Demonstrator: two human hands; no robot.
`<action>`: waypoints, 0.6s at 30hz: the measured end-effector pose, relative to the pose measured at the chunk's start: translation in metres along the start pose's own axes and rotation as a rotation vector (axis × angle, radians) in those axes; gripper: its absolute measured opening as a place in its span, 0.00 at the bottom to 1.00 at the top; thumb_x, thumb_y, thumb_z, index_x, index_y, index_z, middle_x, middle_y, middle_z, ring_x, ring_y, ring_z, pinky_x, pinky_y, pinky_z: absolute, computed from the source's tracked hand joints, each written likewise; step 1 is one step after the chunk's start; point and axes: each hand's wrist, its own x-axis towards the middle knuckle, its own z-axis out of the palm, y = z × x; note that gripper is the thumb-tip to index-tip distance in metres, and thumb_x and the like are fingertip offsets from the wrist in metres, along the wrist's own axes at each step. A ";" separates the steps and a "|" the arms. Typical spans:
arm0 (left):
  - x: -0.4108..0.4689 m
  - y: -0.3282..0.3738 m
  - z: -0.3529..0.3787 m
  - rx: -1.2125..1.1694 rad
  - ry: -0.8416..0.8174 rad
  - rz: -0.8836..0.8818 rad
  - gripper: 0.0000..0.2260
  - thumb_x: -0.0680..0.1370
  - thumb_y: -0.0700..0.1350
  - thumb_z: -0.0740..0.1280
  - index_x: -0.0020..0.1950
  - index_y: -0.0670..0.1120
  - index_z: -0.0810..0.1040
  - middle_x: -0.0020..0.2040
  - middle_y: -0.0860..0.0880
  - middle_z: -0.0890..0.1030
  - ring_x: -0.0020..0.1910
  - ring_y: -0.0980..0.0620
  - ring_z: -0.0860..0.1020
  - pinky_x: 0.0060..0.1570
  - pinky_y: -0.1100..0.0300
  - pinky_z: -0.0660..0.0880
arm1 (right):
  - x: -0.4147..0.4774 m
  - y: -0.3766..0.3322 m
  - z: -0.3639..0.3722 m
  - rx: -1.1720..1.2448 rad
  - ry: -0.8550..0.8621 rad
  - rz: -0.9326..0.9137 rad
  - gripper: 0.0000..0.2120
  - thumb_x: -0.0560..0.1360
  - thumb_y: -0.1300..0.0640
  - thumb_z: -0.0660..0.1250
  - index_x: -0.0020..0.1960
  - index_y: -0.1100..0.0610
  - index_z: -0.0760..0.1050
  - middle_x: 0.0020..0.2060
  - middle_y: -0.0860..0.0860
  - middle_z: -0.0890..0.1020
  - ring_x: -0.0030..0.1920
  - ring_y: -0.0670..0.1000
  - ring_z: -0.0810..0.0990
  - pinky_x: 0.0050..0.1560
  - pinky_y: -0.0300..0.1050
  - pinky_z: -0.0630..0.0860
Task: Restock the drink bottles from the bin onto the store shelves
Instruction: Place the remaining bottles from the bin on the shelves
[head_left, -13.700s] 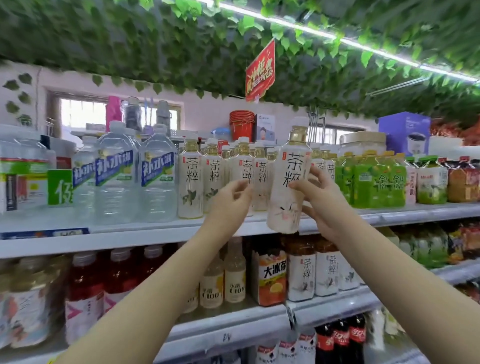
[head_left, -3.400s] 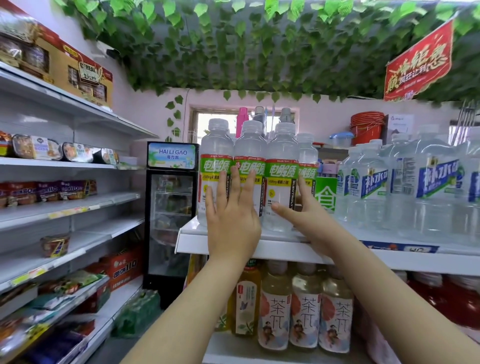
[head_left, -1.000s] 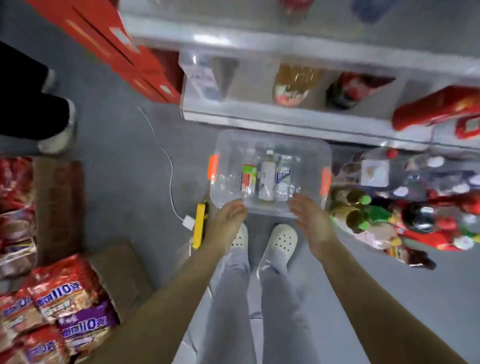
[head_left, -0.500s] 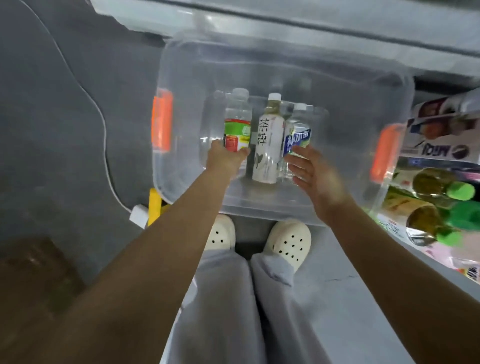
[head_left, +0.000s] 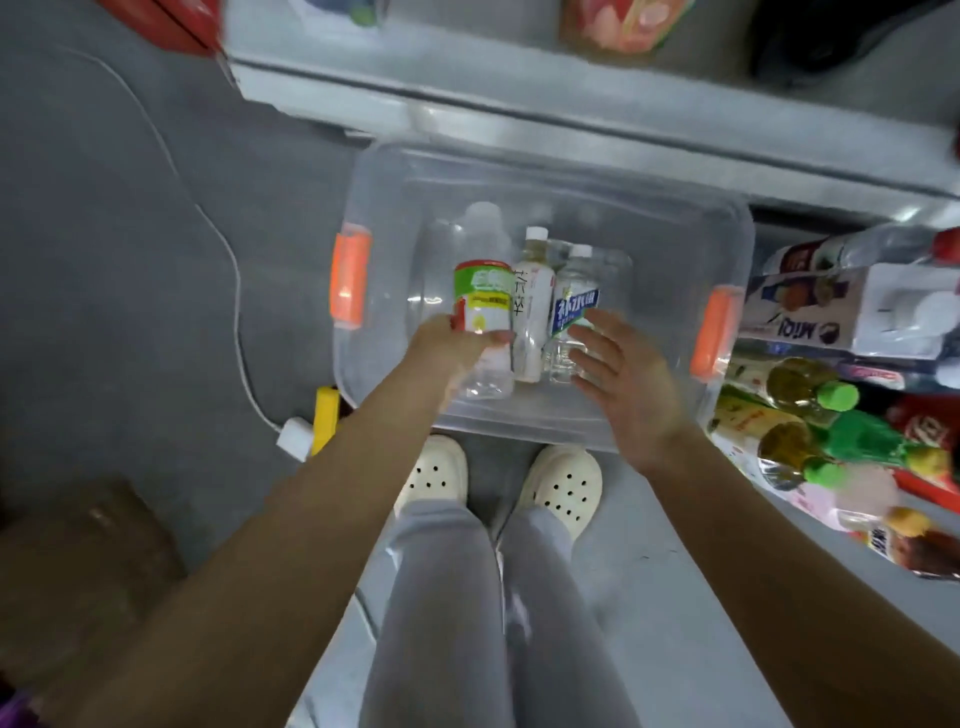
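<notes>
Bottles, three, inside one clear plastic bin (head_left: 545, 176) with two orange handles (head_left: 350, 280): green-labelled clear bottle (head_left: 483, 301) gripped by left hand (head_left: 447, 345), white tea bottle (head_left: 531, 306), blue-labelled clear bottle (head_left: 574, 306). Right hand (head_left: 623, 384) loose, fingers straight, holding nothing.

Bin (head_left: 545, 169): clear plastic tub w/ orange handles L & R, on the floor just in front of the shelf.
Green-label bottle (head_left: 480, 304): clear, green/yellow/red label, leftmost of 3; left hand (head_left: 452, 348) grips its lower body.
Tea bottle (head_left: 531, 312): white label w/ black characters, pale cap, in the middle, touching both neighbours.
Blue-label bottle (head_left: 574, 306): clear, rightmost; right hand (head_left: 623, 374) w/ spread fingers at its lower end, contact unclear.
Caps: all point twd shelf.
Shelf (head_left: 571, 122): grey bottom edge, blurred.
</notes>
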 end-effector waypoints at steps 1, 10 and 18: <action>-0.032 0.005 -0.006 -0.009 -0.051 0.029 0.11 0.74 0.45 0.73 0.55 0.47 0.79 0.47 0.51 0.81 0.38 0.59 0.76 0.32 0.69 0.69 | -0.019 -0.011 0.006 -0.005 0.005 -0.015 0.17 0.81 0.50 0.59 0.68 0.52 0.74 0.60 0.49 0.81 0.62 0.51 0.78 0.55 0.42 0.75; -0.345 0.070 -0.066 -0.183 -0.243 0.221 0.09 0.75 0.43 0.72 0.54 0.50 0.82 0.49 0.52 0.85 0.45 0.56 0.83 0.41 0.70 0.76 | -0.288 -0.127 0.045 -0.001 -0.053 -0.164 0.17 0.78 0.57 0.66 0.67 0.55 0.74 0.54 0.53 0.84 0.53 0.53 0.81 0.54 0.47 0.77; -0.558 0.110 -0.100 -0.203 -0.230 0.516 0.10 0.75 0.43 0.72 0.55 0.53 0.82 0.47 0.56 0.85 0.46 0.60 0.82 0.44 0.69 0.75 | -0.480 -0.220 0.051 0.048 -0.226 -0.378 0.21 0.75 0.55 0.68 0.68 0.58 0.74 0.58 0.60 0.82 0.58 0.60 0.81 0.60 0.55 0.75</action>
